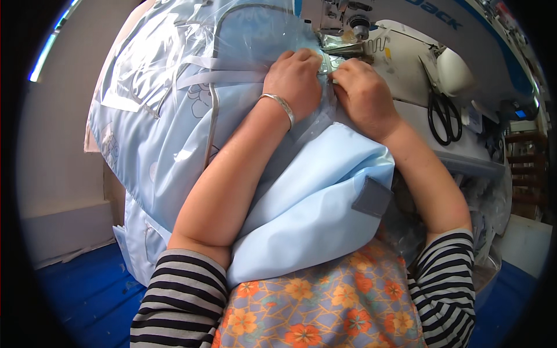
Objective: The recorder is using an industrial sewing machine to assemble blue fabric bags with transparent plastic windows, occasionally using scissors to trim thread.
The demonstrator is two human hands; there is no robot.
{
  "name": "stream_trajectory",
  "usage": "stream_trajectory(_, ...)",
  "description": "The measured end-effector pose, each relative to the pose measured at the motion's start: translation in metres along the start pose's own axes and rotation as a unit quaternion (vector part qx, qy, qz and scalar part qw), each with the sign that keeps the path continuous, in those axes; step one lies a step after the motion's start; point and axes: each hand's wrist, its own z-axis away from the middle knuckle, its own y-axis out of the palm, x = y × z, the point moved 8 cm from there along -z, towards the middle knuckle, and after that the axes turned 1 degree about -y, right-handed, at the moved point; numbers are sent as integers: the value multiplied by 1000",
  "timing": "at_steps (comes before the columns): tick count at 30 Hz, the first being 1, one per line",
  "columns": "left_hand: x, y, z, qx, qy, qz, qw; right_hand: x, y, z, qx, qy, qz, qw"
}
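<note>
My left hand (296, 84), a bracelet at its wrist, is closed with curled fingers on the light blue cloth (191, 168) beside the sewing machine's needle area. Two pale straps (226, 77) run leftward from under it. My right hand (365, 95) pinches the edge of the same work just right of the left hand; the exact layer between its fingertips is hidden. Clear plastic sheeting (145, 69) covers much of the cloth at the left. A folded part of the cloth with a dark grey patch (372, 196) lies over my lap, between my forearms.
Above my hands is the sewing machine (418, 29), with a metal guide (345, 50) near its needle area. Black-handled scissors (445, 119) lie on the machine table at the right, beside a white rounded object (455, 72). A pale wall (61, 127) stands at the left.
</note>
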Motion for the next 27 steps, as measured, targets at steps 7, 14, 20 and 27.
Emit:
stream_trajectory(7,1,-6,1,-26,-9,35,999,-29,37,21,-88,416,-566,706)
stream_trajectory(14,-2,-4,3,-8,7,15,1000,-22,51,22,-208,418,-724,507)
stream_trajectory(20,0,-7,3,-10,6,52,999,-20,51,20,-232,408,-754,459)
stream_trajectory(27,6,-5,-2,6,-8,69,998,-23,53,18,-234,419,-750,455)
